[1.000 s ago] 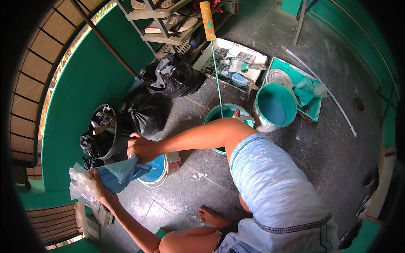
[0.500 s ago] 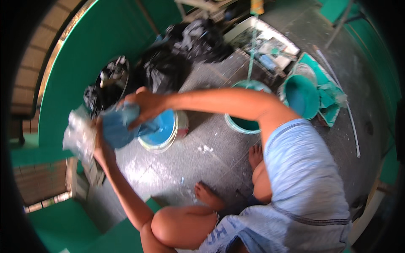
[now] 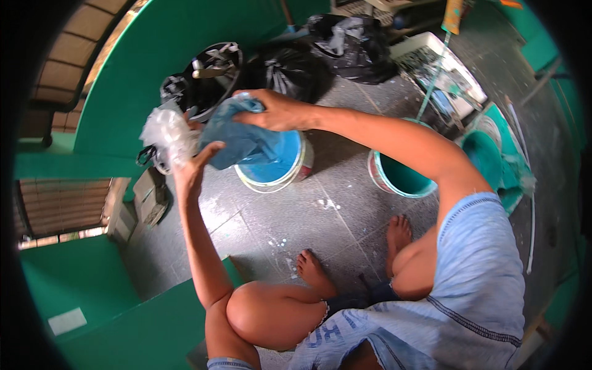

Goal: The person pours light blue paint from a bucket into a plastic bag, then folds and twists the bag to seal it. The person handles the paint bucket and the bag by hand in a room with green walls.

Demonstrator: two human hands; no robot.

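The plastic bag (image 3: 231,139) is up in the air between my two hands, and its fat part is blue. It lies long from left to right, and its blue end droops over the left side of the paint bucket (image 3: 306,161). I can't tell if it touches the blue paint (image 3: 285,161) inside.

The fingers of my right hand (image 3: 271,111) are bent in close on top of the blue end, with the bag pinched against my thumb. That hand is the one nearer the bucket, up over its far side. The fingers of my left hand (image 3: 195,166) are wrapped tight round the bag further left. My thumb is in front, and most of those fingers hide behind the bag. The clear, crumpled end pokes out past that hand, away from the bucket.

The bucket stands on the grey floor (image 3: 364,216), toward its far left edge, where the green wall (image 3: 142,80) goes up. Near that edge are a black bin (image 3: 238,79) and some black bags (image 3: 290,71). Off to the right, well apart from my hands, is a green bucket (image 3: 374,169). A messy white tray (image 3: 464,66) lies behind it, near the floor's far edge.
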